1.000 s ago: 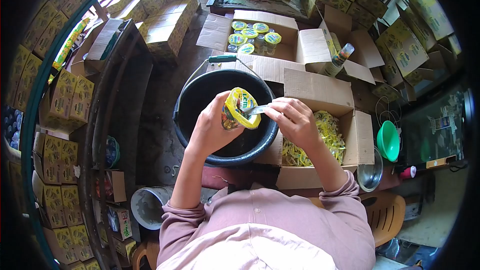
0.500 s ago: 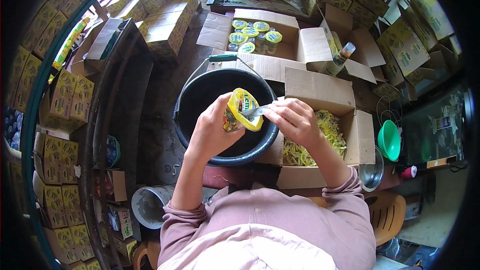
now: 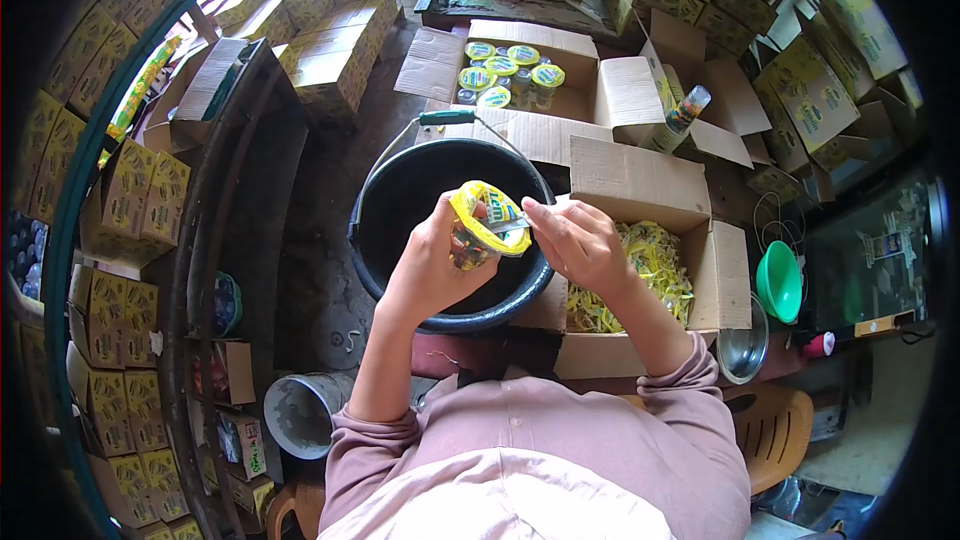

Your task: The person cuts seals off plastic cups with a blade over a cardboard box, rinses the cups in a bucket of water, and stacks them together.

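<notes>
My left hand (image 3: pixel 440 255) is wrapped round a clear cup (image 3: pixel 468 248) with dark, colourful contents, tilted above the black bucket (image 3: pixel 385 290). A yellow and green printed lid (image 3: pixel 492 202) covers the cup's top, facing up and to the right. In my right hand (image 3: pixel 575 240) the fingers pinch a small metal blade (image 3: pixel 508 225), which lies against the lid near its right side. The blade's far end is hard to make out. Right of the bucket is an open carton (image 3: pixel 725 280) holding yellow printed strips (image 3: pixel 650 265).
Behind the bucket, an open carton (image 3: pixel 575 105) holds several lidded cups (image 3: pixel 497 65). A filled clear container (image 3: pixel 690 108) stands at a carton on the right. A green bowl (image 3: pixel 777 280) and metal bowl (image 3: pixel 742 350) lie at the right. Shelves with yellow boxes (image 3: pixel 125 315) line the left.
The cup and lid have shifted slightly right and down in my left hand. My right fingers have changed their position on the blade, with the index finger nearer the lid's edge.
</notes>
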The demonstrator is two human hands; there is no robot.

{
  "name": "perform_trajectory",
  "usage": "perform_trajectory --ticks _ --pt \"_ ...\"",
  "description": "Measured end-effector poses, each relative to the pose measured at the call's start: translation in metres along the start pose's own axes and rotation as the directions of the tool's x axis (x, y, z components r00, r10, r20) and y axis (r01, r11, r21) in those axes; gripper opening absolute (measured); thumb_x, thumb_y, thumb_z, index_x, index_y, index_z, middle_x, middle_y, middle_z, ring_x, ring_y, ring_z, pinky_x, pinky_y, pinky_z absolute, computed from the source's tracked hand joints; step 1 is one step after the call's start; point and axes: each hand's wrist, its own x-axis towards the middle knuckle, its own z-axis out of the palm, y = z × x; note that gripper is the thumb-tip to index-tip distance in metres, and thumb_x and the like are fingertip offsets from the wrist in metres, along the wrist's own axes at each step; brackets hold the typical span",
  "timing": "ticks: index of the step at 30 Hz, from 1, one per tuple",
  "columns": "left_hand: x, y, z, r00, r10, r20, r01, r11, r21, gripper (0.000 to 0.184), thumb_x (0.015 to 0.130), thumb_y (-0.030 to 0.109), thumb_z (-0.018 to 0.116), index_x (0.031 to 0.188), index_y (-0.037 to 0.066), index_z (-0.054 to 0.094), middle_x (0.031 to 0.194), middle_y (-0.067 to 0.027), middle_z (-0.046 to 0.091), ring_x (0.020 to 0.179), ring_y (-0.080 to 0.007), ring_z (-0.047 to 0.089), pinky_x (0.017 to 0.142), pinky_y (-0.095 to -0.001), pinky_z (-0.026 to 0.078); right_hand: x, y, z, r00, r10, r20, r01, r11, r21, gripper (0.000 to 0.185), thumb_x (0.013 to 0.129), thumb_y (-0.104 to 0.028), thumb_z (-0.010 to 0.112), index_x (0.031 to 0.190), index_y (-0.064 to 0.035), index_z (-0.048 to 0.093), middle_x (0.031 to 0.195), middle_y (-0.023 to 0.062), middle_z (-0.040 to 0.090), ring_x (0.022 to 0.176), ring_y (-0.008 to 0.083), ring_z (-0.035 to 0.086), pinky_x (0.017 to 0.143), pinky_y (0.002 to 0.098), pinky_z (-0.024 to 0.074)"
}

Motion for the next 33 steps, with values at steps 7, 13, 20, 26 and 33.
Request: perform_trajectory --ticks 7,13,20,26,33 --pt "0.001 0.000 0.000 0.992 -0.095 0.086 0.099 0.994 -0.046 0.050 0.067 0.009 0.071 0.107 -0.002 0.042 0.094 -0.0179 0.060 0.082 -0.0244 0.064 0.067 -0.0297 0.052 -0.004 0.000 0.004 0.999 0.031 0.032 -0.032 0.999 0.012 0.047 0.072 -0.002 0.061 0.118 0.0014 0.051 0.075 0.0062 0.060 0.066 0.0171 0.060 0.057 0.0290 0.0503" --pt "0.002 -0.003 -0.004 0.991 -0.056 0.120 0.069 0.992 -0.106 0.051 0.067 0.010 0.071 0.108 -0.002 0.042 0.094 -0.0160 0.060 0.081 -0.0187 0.063 0.068 -0.0285 0.052 -0.005 0.003 0.001 0.999 0.023 0.029 -0.024 1.000 0.003 0.047 0.072 0.002 0.064 0.117 0.0038 0.050 0.071 0.0072 0.059 0.061 0.0184 0.058 0.054 0.0301 0.0482" --pt "0.001 -0.003 -0.002 0.971 -0.098 0.220 0.134 0.979 -0.155 0.056 0.068 0.014 0.070 0.114 -0.002 0.042 0.092 -0.0136 0.060 0.078 -0.0179 0.061 0.068 -0.0273 0.051 -0.008 0.006 0.005 1.000 -0.005 0.017 0.004 0.999 0.037 0.046 0.072 0.004 0.065 0.116 0.0069 0.050 0.069 0.0086 0.059 0.058 0.0194 0.058 0.053 0.0305 0.0477" --pt "0.000 -0.008 -0.002 0.953 -0.062 0.296 0.144 0.954 -0.264 0.057 0.069 0.013 0.070 0.115 -0.002 0.042 0.093 -0.0113 0.060 0.082 -0.0144 0.058 0.073 -0.0276 0.048 -0.008 0.005 0.003 0.998 0.011 0.055 -0.012 1.000 0.010 0.054 0.071 -0.003 0.061 0.123 0.0034 0.047 0.076 0.0063 0.060 0.069 0.0163 0.061 0.062 0.0294 0.0525" --pt "0.000 -0.015 -0.003 0.865 -0.118 0.489 0.358 0.827 -0.434 0.054 0.070 0.010 0.069 0.116 0.001 0.043 0.099 -0.0067 0.057 0.086 -0.0100 0.053 0.073 -0.0240 0.047 -0.008 0.007 0.005 0.999 -0.047 0.008 0.047 0.999 0.016 0.051 0.071 -0.004 0.063 0.120 0.0029 0.050 0.080 0.0064 0.062 0.071 0.0157 0.062 0.064 0.0291 0.0534"
